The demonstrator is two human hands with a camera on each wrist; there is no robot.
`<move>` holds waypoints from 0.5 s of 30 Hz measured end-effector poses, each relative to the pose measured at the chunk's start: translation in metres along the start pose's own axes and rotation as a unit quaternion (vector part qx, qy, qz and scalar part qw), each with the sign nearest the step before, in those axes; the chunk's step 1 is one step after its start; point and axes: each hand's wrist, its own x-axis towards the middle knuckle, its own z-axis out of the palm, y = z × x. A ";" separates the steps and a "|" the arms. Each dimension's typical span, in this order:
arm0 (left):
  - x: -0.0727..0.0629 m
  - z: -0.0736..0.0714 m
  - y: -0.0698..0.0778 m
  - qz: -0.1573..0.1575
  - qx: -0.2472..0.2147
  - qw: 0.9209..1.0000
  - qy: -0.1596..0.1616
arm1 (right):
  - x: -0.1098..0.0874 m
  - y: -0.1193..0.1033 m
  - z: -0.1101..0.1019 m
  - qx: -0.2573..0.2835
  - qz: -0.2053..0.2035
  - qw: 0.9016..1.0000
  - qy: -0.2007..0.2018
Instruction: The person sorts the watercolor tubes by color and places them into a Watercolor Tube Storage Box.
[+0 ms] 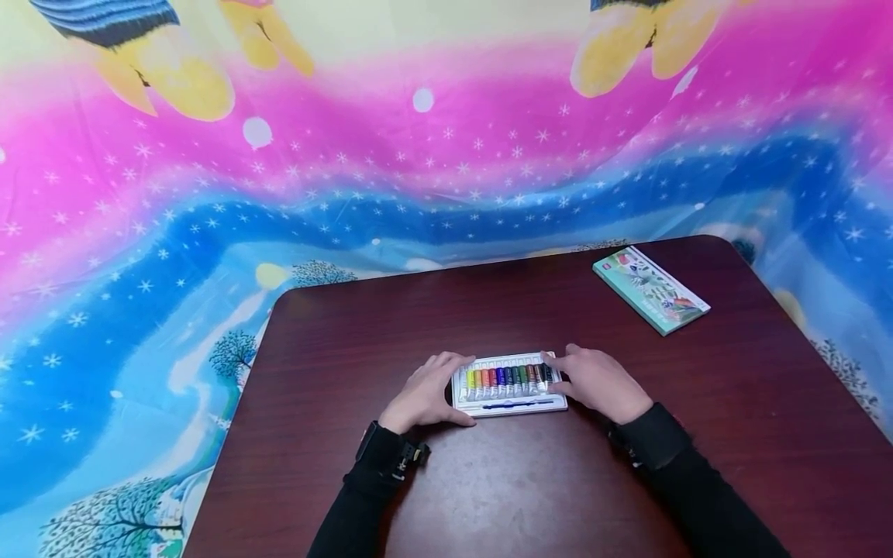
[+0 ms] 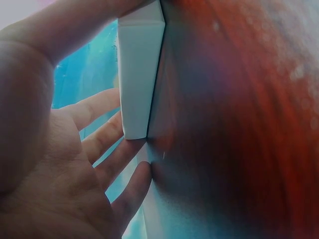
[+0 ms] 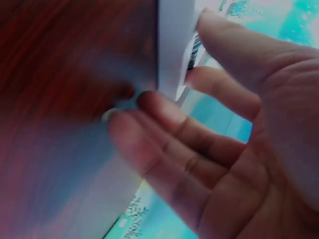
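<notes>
A white tray (image 1: 481,412) of paint tubes lies on the table in the head view. Its small tubes (image 1: 512,377) stand in a row from yellow through red and blue to black, with a blue paintbrush (image 1: 518,404) along the near side. My left hand (image 1: 427,394) holds the tray's left end, thumb at the near corner and fingers toward the far one. At the right end, my right hand (image 1: 596,380) grips the edge with thumb and index finger. Both wrist views show the tray's plain white side, and the right one also catches a barcode (image 3: 193,52).
A green and white box (image 1: 652,288) with a printed picture lies near the far right of the dark brown table (image 1: 363,333). Behind the table hangs a pink and blue cloth (image 1: 418,155) with snowflakes and trees.
</notes>
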 end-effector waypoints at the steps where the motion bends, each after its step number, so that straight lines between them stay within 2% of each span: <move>1: 0.000 0.000 0.000 -0.001 0.001 1.000 -0.001 | 0.000 -0.002 0.000 -0.010 0.002 1.000 0.000; 9: 0.000 0.001 -0.001 0.003 -0.001 1.000 0.002 | -0.003 -0.012 -0.001 -0.030 0.003 1.000 0.000; 15: -0.001 0.001 -0.001 0.005 0.002 1.000 0.002 | -0.004 -0.016 -0.003 -0.015 0.012 1.000 -0.006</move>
